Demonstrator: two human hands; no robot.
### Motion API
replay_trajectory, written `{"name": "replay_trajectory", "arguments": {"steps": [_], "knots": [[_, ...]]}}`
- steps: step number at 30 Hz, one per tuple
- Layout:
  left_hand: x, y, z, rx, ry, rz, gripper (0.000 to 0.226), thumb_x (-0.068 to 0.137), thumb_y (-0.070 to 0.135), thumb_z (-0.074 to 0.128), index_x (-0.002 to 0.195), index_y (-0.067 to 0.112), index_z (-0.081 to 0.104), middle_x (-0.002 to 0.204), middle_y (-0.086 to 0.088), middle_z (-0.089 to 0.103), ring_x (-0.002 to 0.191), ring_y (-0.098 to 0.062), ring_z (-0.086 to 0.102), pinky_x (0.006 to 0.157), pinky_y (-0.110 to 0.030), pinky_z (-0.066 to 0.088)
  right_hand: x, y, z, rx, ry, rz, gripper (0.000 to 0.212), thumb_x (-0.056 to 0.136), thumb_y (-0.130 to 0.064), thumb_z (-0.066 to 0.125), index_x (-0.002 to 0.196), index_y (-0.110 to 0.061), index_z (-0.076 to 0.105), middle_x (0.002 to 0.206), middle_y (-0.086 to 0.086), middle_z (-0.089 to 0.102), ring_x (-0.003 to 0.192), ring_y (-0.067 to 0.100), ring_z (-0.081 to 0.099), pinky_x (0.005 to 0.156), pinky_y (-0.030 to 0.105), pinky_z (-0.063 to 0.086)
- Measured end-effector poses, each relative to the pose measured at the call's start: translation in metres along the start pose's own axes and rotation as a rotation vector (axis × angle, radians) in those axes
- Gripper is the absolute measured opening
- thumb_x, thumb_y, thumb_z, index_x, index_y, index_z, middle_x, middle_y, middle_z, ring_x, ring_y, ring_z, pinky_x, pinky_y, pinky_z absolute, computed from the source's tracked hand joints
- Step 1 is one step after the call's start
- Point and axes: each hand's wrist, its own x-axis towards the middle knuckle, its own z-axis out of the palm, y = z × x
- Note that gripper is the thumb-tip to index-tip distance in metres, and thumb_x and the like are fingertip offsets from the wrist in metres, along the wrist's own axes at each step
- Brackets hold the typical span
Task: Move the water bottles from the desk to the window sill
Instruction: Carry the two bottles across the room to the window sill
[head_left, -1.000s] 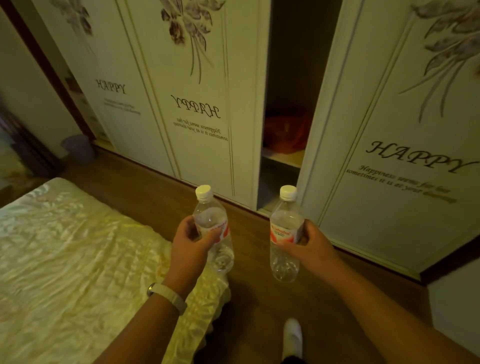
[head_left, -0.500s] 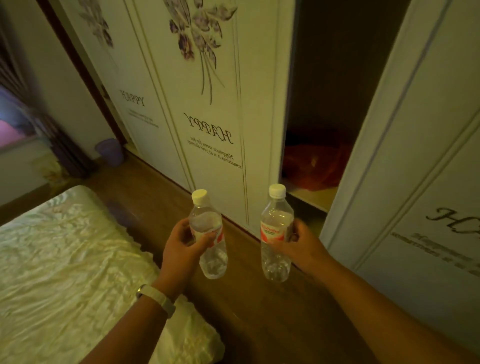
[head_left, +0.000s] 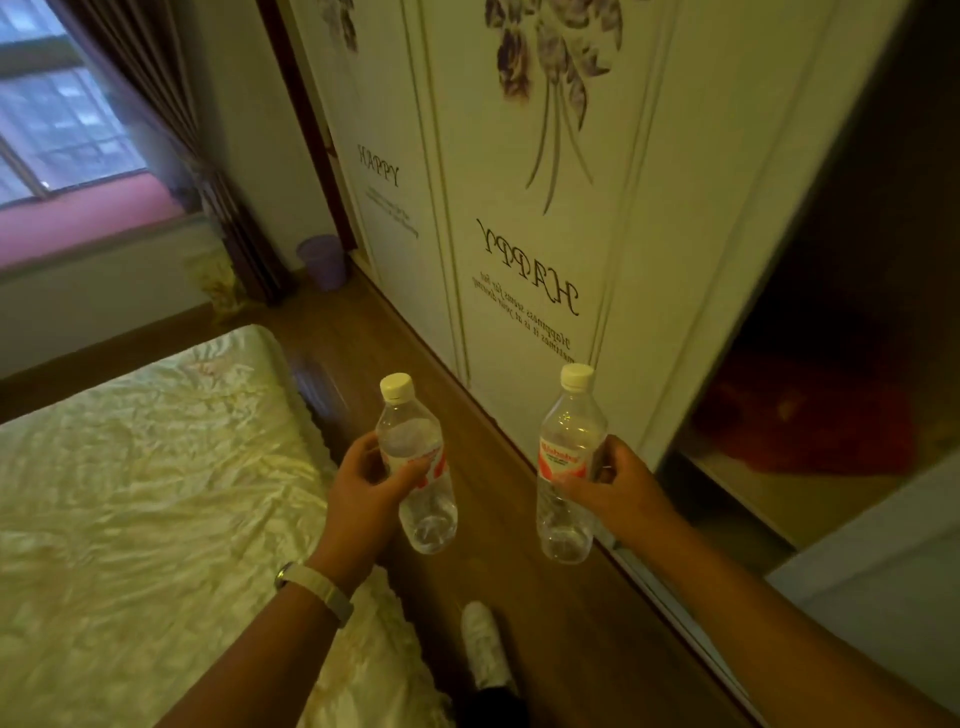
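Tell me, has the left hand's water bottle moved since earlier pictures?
Yes. The water bottle went along the wardrobe door toward the window; the dark wardrobe opening, earlier just beyond it, now lies far right.

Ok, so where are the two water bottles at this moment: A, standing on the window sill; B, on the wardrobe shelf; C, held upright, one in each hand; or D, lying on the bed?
C: the left hand grips the left bottle and the right hand grips the right bottle, caps up, above the floor and short of the window sill.
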Motion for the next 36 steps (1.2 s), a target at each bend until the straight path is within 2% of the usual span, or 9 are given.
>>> {"name": "replay_trajectory", "arguments": {"steps": [3,8,13,17,25,29,32,34,36], "knots": [[0.057,-0.015,-0.005,0.004,0.036,-0.032,0.055,0.077,0.02,0.08,0.127,0.017,0.058,0.116,-0.005,0.07,0.106,-0.021,0.068,0.091,-0.045,0.056,0.055,-0.013,0.017,-0.034,-0.037,-0.007,0.048,0.081,-0.026,0.078,0.121,-0.028,0.052,0.109,-0.013,0.061,0.096,0.002,0.058,0.07,0.017,0.05],[0.146,-0.015,-0.015,-0.056,0.07,-0.039,0.053,0.077,0.019,0.081,0.124,0.02,0.058,0.116,-0.001,0.07,0.106,-0.018,0.068,0.09,-0.039,0.056,0.149,-0.056,0.046,-0.057,-0.052,-0.011,0.043,0.08,-0.023,0.079,0.115,-0.032,0.054,0.106,-0.014,0.063,0.099,0.003,0.059,0.069,0.015,0.047],[0.226,0.006,-0.047,-0.054,0.095,0.009,0.05,0.078,0.018,0.08,0.124,0.019,0.059,0.115,-0.001,0.07,0.105,-0.017,0.068,0.089,-0.039,0.057,0.224,-0.112,0.084,-0.079,-0.101,-0.091,0.045,0.082,-0.022,0.077,0.117,-0.032,0.051,0.105,-0.017,0.059,0.094,-0.002,0.055,0.067,0.014,0.043],[0.265,0.022,-0.076,-0.061,0.137,0.052,0.048,0.078,0.019,0.08,0.121,0.018,0.06,0.114,-0.002,0.071,0.103,-0.018,0.069,0.086,-0.037,0.058,0.264,-0.134,0.12,-0.105,-0.168,-0.134,0.049,0.08,-0.024,0.078,0.123,-0.026,0.054,0.107,-0.016,0.061,0.094,-0.001,0.057,0.065,0.012,0.045],[0.33,0.026,-0.124,-0.092,0.311,0.008,0.044,0.079,0.013,0.079,0.12,0.013,0.062,0.112,-0.008,0.072,0.101,-0.021,0.071,0.084,-0.037,0.059,0.352,-0.17,0.191,-0.115,-0.326,-0.135,0.059,0.078,-0.028,0.08,0.13,-0.024,0.052,0.117,-0.007,0.063,0.106,0.009,0.06,0.076,0.02,0.051],[0.378,0.021,-0.146,-0.079,0.394,-0.02,0.04,0.079,0.012,0.08,0.115,0.016,0.064,0.108,-0.009,0.074,0.099,-0.026,0.071,0.085,-0.041,0.058,0.411,-0.18,0.23,-0.119,-0.387,-0.128,0.065,0.077,-0.031,0.081,0.134,-0.026,0.05,0.121,-0.007,0.062,0.111,0.015,0.06,0.092,0.038,0.054],[0.423,0.021,-0.16,-0.062,0.45,-0.039,0.042,0.079,0.012,0.08,0.117,0.017,0.063,0.109,-0.008,0.074,0.098,-0.025,0.072,0.086,-0.043,0.058,0.468,-0.194,0.261,-0.114,-0.442,-0.129,0.066,0.076,-0.031,0.081,0.134,-0.023,0.05,0.121,-0.004,0.063,0.111,0.017,0.061,0.095,0.042,0.054],[0.456,0.027,-0.167,-0.049,0.481,-0.045,0.044,0.079,0.013,0.08,0.119,0.018,0.062,0.109,-0.007,0.074,0.098,-0.023,0.072,0.088,-0.044,0.058,0.508,-0.208,0.28,-0.092,-0.479,-0.14,0.066,0.075,-0.032,0.082,0.132,-0.023,0.051,0.12,-0.004,0.063,0.11,0.017,0.062,0.09,0.038,0.056],[0.49,0.035,-0.172,-0.025,0.5,-0.04,0.04,0.08,0.013,0.08,0.114,0.023,0.063,0.107,-0.006,0.074,0.098,-0.023,0.072,0.087,-0.043,0.058,0.544,-0.227,0.295,-0.075,-0.516,-0.154,0.064,0.076,-0.032,0.08,0.132,-0.024,0.049,0.118,-0.007,0.062,0.109,0.013,0.06,0.077,0.023,0.052]]}}
